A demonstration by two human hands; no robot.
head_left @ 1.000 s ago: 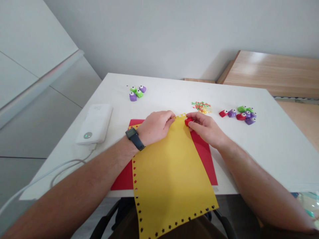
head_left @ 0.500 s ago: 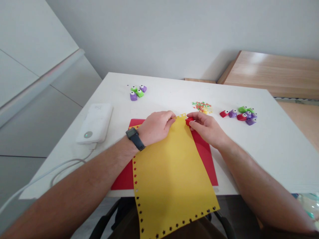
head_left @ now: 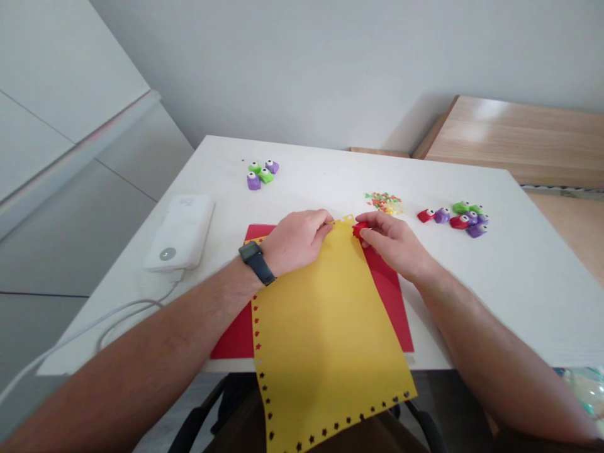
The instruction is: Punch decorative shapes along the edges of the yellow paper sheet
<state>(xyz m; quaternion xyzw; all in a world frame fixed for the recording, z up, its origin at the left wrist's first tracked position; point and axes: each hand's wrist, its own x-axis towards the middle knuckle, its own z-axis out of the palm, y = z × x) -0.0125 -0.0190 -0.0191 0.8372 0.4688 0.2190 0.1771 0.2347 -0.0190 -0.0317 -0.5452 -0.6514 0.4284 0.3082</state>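
Note:
A yellow sheet of paper [head_left: 325,327] has small star and other cut-out holes along its left, bottom and top edges. Its lower end hangs over the table's front edge. My left hand [head_left: 302,242], with a watch on the wrist, pinches the sheet at its top edge. In my right hand [head_left: 391,242] is a small red craft punch [head_left: 359,229], held between thumb and fingers at the sheet's upper right edge. Whether the paper sits in the punch's slot I cannot tell. Beneath the yellow sheet lies a red sheet [head_left: 394,314].
Several green and purple punches [head_left: 262,175] stand at the back left, and several red, purple and green ones [head_left: 465,219] at the right. Paper confetti [head_left: 384,202] is scattered behind my right hand. A white power bank [head_left: 182,233] with a cable [head_left: 127,306] lies at left.
Both hands, the punch and the yellow sheet hold nearly the same place. The view has shifted very slightly. The green light on the power bank no longer shows.

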